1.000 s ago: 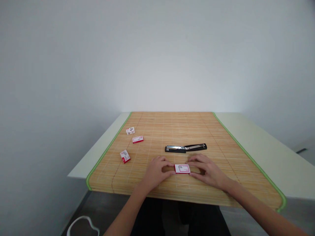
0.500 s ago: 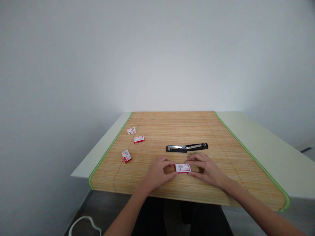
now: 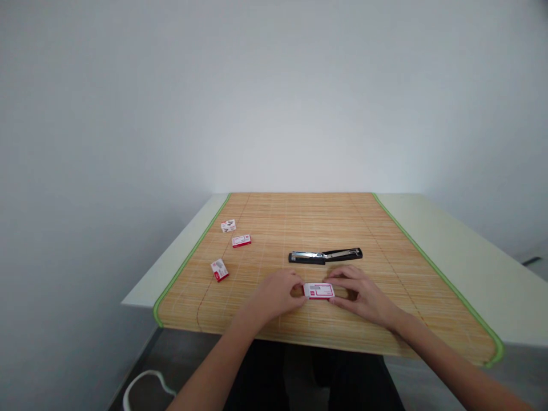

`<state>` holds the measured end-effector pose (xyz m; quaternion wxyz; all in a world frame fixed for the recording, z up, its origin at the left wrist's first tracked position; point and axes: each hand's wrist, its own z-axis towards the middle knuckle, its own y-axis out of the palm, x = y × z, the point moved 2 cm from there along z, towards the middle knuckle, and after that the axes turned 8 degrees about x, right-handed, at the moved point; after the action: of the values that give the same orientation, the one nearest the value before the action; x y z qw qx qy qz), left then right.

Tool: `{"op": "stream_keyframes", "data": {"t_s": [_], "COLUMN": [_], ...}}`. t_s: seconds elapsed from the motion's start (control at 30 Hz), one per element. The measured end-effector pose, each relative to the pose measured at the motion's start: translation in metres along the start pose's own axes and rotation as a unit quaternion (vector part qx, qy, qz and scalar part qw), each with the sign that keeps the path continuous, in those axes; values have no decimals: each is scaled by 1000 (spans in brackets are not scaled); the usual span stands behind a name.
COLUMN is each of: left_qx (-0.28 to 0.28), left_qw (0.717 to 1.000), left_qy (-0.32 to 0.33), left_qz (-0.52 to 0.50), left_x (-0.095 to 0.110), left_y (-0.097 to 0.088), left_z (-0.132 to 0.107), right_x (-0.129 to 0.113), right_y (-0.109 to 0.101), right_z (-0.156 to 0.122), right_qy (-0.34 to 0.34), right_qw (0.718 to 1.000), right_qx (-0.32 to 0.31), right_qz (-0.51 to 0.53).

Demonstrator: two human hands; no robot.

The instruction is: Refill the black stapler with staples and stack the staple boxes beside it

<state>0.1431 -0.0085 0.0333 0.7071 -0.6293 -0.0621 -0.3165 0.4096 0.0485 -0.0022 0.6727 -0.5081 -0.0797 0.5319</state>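
A small white-and-red staple box (image 3: 319, 291) lies near the front of the bamboo mat (image 3: 299, 222). My left hand (image 3: 280, 292) pinches its left end, where a pale flap seems to stick out. On the opposite end, the thumb and fingers of my right hand (image 3: 358, 292) grip the box. Just beyond both hands rests a black stapler (image 3: 325, 256), spread open with its metal magazine showing. What is inside the box is hidden.
Three more small boxes lie at the left of the mat: a white one (image 3: 228, 225) farthest back, a red-edged one (image 3: 241, 241) in the middle and another (image 3: 220, 270) nearer me. The white table (image 3: 445, 234) meets a plain wall behind.
My left fingers have shifted on the box's left end, drawing closer together. The box has turned or tipped slightly, and a pale flap now shows on its left. The right hand has hardly moved.
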Motion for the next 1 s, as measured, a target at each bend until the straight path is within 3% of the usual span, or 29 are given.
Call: {"op": "stream_keyframes", "data": {"t_s": [0.23,0.5,1.0], "left_qx": [-73,-6,-26], "left_qw": [997,999,996], "left_qy": [0,-8,-55], "left_qz": [32,-49,-72], "left_x": [4,1,-4], "left_y": [-5,-8,-2], "left_z": [19,8,15], "right_x": [-4,-5,-1], "right_y": [-3,-4,0], "right_z": [2,3,1], "right_qy": [4,4,7], "right_qw": [1000,1000,1000], "right_qx": [3,4,17], "right_qz": [11,12,10]}}
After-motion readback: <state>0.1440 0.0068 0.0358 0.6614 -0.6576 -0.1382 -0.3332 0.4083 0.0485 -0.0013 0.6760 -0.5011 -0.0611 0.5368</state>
